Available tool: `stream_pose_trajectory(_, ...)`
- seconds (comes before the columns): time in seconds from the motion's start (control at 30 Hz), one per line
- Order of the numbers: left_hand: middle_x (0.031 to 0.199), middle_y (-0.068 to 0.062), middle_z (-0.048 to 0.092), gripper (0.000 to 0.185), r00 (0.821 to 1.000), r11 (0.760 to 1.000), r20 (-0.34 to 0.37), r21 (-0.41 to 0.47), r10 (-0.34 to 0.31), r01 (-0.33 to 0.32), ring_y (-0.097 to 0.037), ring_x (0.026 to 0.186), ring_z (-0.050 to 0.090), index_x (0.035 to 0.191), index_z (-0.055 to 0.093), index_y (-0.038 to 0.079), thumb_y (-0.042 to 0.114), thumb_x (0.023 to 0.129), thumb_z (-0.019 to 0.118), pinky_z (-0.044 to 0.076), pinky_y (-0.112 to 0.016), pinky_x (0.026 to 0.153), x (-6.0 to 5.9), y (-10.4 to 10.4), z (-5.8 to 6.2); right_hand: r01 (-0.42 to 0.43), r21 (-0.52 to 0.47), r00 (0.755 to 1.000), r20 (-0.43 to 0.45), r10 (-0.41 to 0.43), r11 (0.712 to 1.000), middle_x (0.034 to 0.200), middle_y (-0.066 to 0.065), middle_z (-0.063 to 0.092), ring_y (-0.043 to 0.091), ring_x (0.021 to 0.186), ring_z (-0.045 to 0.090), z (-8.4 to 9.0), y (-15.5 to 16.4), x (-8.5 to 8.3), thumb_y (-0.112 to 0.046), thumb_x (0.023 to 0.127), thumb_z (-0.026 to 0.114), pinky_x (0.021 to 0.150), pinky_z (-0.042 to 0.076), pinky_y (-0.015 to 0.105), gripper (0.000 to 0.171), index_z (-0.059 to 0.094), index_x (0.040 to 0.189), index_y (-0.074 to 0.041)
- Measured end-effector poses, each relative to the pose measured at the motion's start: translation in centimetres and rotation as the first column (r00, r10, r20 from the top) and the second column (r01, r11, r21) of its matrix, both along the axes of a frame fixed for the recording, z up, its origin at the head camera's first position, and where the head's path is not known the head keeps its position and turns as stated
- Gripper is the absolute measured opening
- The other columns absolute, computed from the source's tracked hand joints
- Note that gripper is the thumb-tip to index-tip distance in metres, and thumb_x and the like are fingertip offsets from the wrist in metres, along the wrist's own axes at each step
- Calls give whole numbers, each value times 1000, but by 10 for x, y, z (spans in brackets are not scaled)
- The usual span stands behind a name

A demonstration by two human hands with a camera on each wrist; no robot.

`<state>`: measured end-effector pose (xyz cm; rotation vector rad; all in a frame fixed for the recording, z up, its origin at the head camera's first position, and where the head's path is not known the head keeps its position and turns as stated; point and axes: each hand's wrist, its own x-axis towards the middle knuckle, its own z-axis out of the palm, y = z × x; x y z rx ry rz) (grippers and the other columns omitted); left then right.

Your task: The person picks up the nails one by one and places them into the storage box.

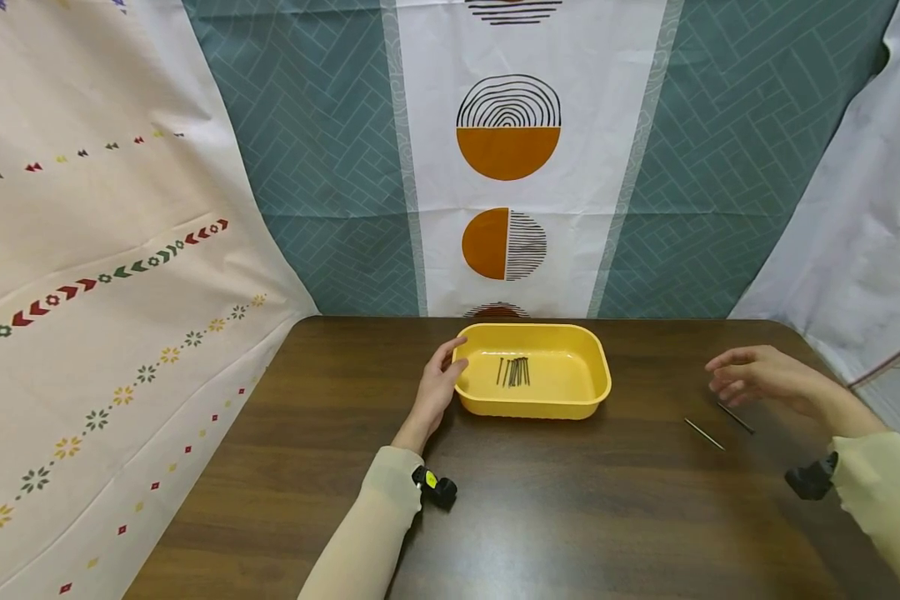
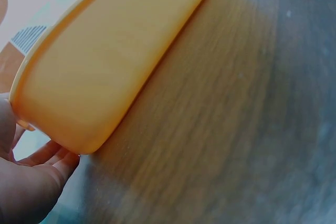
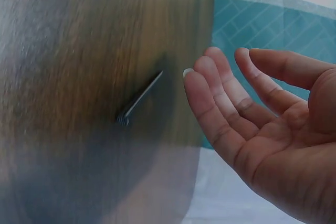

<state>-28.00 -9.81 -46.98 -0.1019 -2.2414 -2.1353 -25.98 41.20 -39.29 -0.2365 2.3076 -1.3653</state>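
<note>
A yellow plastic tray (image 1: 528,410) stands at the back middle of the table, with several dark nails (image 1: 516,372) lying roughly side by side on its floor. My left hand (image 1: 433,390) holds the tray's left end; in the left wrist view its thumb is at the rim and the fingers touch the outer wall. To the right of the tray, two loose nails lie on the wood: a lighter one (image 1: 704,434) and a darker one (image 1: 736,418). Above the darker nail (image 3: 140,98) hovers my right hand (image 3: 262,135), its fingers gently bent and holding nothing.
The brown wooden table (image 1: 555,517) ends at a patterned cloth curtain (image 1: 330,167) behind the tray. Pale cloths hang on both sides. A small black camera (image 1: 437,490) is strapped to the left wrist, another (image 1: 812,479) to the right.
</note>
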Motion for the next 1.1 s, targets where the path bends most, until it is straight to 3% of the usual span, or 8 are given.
stream_pose_trajectory(0.2,160,-10,44,42,1000,1000,-1,-3,-6,6,-31,143,44,148,57,14,9,106,56,39,-50,117,-1,0,0,-6,10,1000,18,6,1000,106,11,72,21,90,73,-2,12,1,-6,108,49,79,61,39,20,65,120,-1)
stream_pose_trajectory(0.5,160,-11,43,43,1000,1000,-2,13,-12,12,-32,142,45,149,56,14,10,106,57,40,-50,116,-2,1,0,-11,62,998,58,8,998,105,6,71,17,90,70,-11,33,3,-8,109,49,79,61,38,23,62,123,5)
stream_pose_trajectory(0.67,159,-13,43,44,1000,1000,8,11,-5,5,-34,141,45,151,54,12,11,107,57,39,-52,116,-3,1,-1,-5,52,995,104,-1,999,105,7,70,17,90,69,-17,36,6,-5,107,49,79,60,38,22,63,121,5)
stream_pose_trajectory(0.8,158,-17,44,45,1000,1000,25,6,-2,2,-35,139,46,152,52,11,9,107,56,40,-53,115,-2,2,-1,10,51,996,91,-14,999,102,6,70,16,87,68,-19,33,10,-3,106,48,77,60,37,22,64,118,5)
stream_pose_trajectory(1.1,156,-21,44,44,1000,1000,16,7,4,-4,-38,139,45,150,52,4,4,106,52,39,-53,116,16,7,25,45,112,999,0,-46,993,102,7,70,12,84,66,-24,24,18,1,104,50,74,59,34,31,49,124,25)
